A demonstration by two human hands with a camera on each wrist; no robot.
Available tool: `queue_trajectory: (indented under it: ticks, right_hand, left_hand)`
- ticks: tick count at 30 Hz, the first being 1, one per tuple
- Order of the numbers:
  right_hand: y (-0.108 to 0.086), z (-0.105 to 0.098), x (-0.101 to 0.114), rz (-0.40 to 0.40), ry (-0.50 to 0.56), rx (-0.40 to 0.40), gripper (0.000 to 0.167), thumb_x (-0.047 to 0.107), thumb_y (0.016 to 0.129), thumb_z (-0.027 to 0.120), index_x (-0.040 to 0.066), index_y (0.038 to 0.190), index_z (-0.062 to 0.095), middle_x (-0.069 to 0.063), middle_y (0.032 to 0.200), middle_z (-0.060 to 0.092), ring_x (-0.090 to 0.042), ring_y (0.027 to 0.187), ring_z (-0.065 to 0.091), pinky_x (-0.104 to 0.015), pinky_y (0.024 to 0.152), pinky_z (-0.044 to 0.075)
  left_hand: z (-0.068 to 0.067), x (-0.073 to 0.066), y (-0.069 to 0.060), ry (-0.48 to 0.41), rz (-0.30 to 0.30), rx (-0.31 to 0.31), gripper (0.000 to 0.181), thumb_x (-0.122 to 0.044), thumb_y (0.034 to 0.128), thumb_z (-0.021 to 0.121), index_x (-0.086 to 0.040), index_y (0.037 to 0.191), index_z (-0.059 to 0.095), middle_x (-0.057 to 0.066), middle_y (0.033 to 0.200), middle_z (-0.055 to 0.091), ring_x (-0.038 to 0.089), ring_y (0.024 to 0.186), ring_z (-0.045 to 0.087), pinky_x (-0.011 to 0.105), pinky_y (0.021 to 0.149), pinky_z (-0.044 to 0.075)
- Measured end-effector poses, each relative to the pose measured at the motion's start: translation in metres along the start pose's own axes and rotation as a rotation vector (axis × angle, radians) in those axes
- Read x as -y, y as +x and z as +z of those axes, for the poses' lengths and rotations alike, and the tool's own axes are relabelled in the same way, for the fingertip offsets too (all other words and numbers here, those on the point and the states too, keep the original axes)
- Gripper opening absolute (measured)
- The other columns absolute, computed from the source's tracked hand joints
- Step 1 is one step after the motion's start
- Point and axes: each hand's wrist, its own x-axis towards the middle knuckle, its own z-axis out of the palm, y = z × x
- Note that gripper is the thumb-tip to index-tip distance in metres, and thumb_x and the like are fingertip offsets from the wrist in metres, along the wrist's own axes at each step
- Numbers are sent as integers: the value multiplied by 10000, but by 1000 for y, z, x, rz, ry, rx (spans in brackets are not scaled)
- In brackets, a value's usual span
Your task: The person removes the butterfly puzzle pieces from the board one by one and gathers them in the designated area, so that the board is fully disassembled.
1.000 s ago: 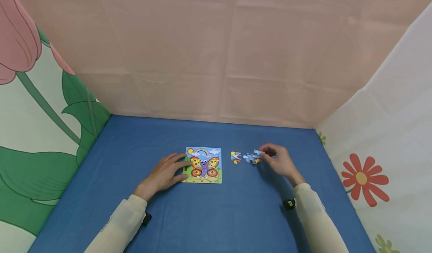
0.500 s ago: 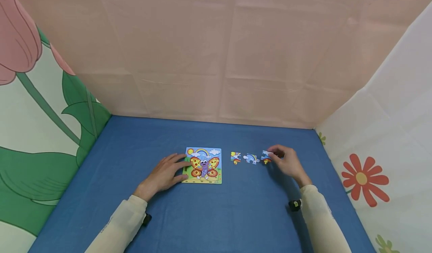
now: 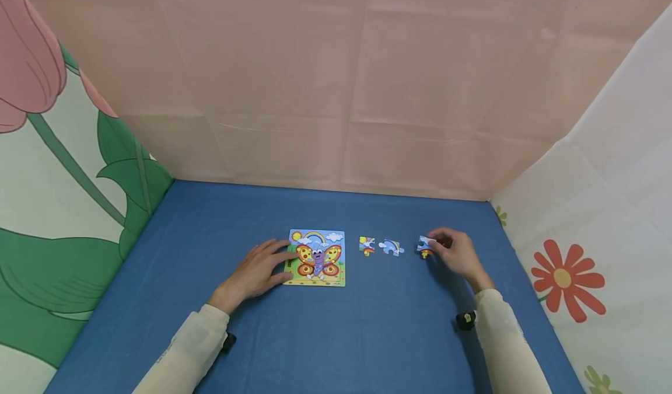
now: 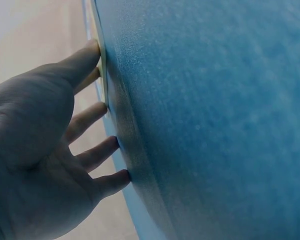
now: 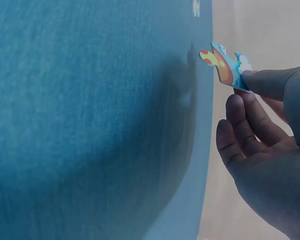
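A butterfly jigsaw puzzle (image 3: 318, 258) lies flat on the blue cloth. My left hand (image 3: 255, 270) rests at its left edge, fingers spread; in the left wrist view the thumb (image 4: 85, 62) and a fingertip touch the board's thin edge. Between right thumb and fingers, my right hand (image 3: 455, 252) pinches a puzzle piece (image 5: 230, 69) with blue sky, cloud and an orange-yellow wing part. That piece is held up off the cloth. Left of it lie two loose pieces, a light-blue puzzle piece (image 3: 391, 247) and a yellow-red puzzle piece (image 3: 366, 245), apart from each other.
Blue cloth (image 3: 336, 335) covers the tabletop. A beige backdrop (image 3: 336, 90) rises behind the far edge. Flower-printed panels stand at the left (image 3: 58, 277) and at the right (image 3: 593, 219).
My right hand has carried its puzzle piece to the right, away from the light-blue piece it overlapped in view before. The left hand and the puzzle board stay in place.
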Motion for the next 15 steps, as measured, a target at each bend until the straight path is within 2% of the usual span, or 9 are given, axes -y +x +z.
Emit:
queue_trajectory:
  ticks: [8,15]
  right_hand:
    - [2,2,-4,20,22,35,137,102,1088,761,45,1204,808,-171,1075,817,-197,835,684,-256,695,537]
    - [7,3,-8,35,10,48,158,127,1098,757,41,1217,815,-170,1111,831,-202,913,734,-244,736,555]
  left_hand:
    - [1,1,0,3,-13,4,497,-313,1080,794,-174,1550,711,202,1720,546,571,1624,436,799,1289,360]
    - [0,0,0,-3,-12,3,497,-307,1080,795,-178,1552,709,205,1717,548,574,1628,429,797,1294,356]
